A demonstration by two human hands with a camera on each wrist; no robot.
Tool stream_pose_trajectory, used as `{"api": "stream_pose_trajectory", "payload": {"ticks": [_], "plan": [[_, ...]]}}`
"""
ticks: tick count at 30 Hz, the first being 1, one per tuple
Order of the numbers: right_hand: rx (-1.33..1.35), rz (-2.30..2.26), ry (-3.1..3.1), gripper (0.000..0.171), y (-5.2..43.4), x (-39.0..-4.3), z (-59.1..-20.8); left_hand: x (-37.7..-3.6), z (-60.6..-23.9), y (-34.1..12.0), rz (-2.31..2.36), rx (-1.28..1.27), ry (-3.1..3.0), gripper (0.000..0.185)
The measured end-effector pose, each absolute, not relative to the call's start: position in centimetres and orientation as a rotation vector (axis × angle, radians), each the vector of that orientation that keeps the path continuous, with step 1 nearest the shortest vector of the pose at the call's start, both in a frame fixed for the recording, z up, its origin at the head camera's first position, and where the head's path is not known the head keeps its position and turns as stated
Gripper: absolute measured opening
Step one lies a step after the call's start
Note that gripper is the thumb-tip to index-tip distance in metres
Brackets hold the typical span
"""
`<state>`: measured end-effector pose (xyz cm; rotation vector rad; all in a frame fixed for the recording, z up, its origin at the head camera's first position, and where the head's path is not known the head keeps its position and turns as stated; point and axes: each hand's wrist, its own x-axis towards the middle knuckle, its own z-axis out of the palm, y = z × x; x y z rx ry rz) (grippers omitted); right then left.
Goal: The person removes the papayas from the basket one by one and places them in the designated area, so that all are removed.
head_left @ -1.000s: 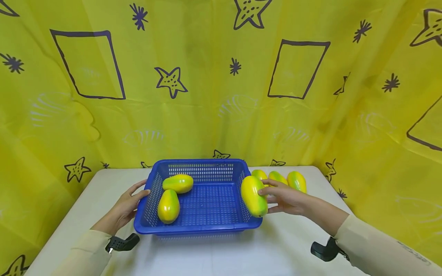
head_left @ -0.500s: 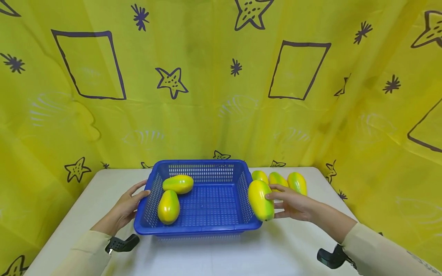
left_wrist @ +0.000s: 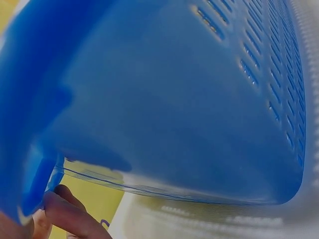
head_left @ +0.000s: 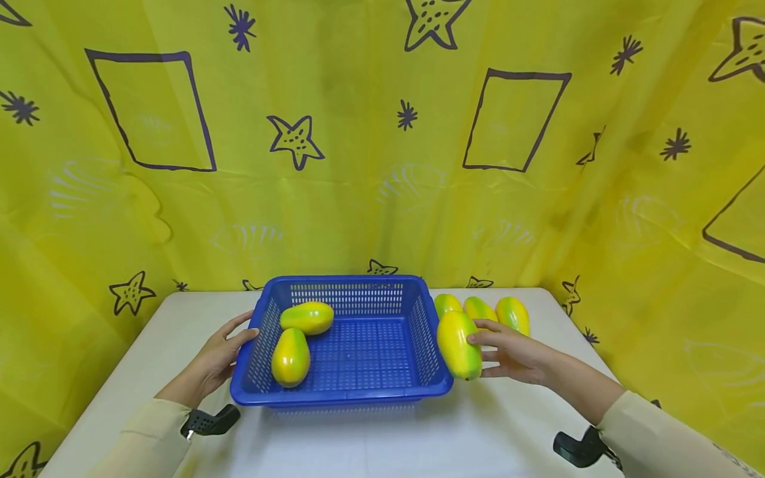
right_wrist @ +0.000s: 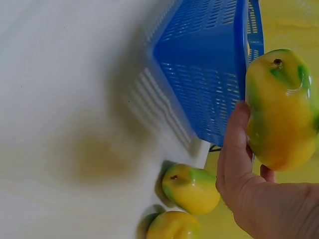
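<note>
Head view showed the right hand gripping a yellow-green papaya, fingers curled round its right side, fruit held just outside the right wall of the blue basket and near its front right corner. Three more papayas lay in a row on the white table behind the held one, right of the basket. Left hand rested against the basket's left rim, fingers relaxed and fairly straight, thumb near the rim, not clamped on anything. Two papayas sat inside the basket, one lying crosswise at the back left, one near the front left. Yellow patterned cloth hung behind the table. Left wrist view was mostly the basket's blurred blue wall seen close up, with fingertips just under the rim at lower left; touch could not be told there. Right wrist view showed the right hand with thumb and palm wrapped on the held papaya, basket corner just beside it, two loose papayas on the table below.
</note>
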<state>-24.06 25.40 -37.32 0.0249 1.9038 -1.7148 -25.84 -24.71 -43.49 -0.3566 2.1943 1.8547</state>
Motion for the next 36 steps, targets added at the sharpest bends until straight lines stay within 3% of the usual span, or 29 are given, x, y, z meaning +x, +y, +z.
{"api": "stream_pose_trajectory", "payload": {"ticks": [36], "plan": [[0.154,-1.793,1.874,0.084,27.7,-23.4,-41.5,-26.0,-43.6,-24.9,1.901,-0.334,2.143,0.07]]}}
